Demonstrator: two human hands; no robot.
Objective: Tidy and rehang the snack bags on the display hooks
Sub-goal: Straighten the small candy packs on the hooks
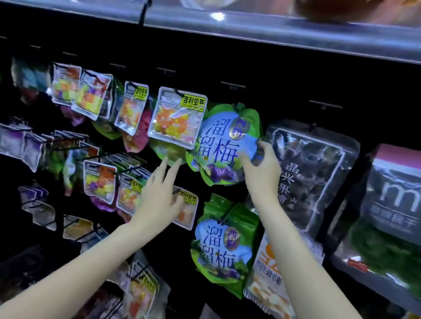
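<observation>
The green-and-blue plum bag [223, 145] reads "溜溜梅"; the same words stand on the lower plum bag [221, 245]. The candy bag's yellow label [193, 101] reads "吉利贝豆".

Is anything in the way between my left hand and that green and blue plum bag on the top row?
Nothing visible blocks it. The left hand reaches up with straight fingers just below the plum bag, which the right hand already pinches at its right edge.
</observation>
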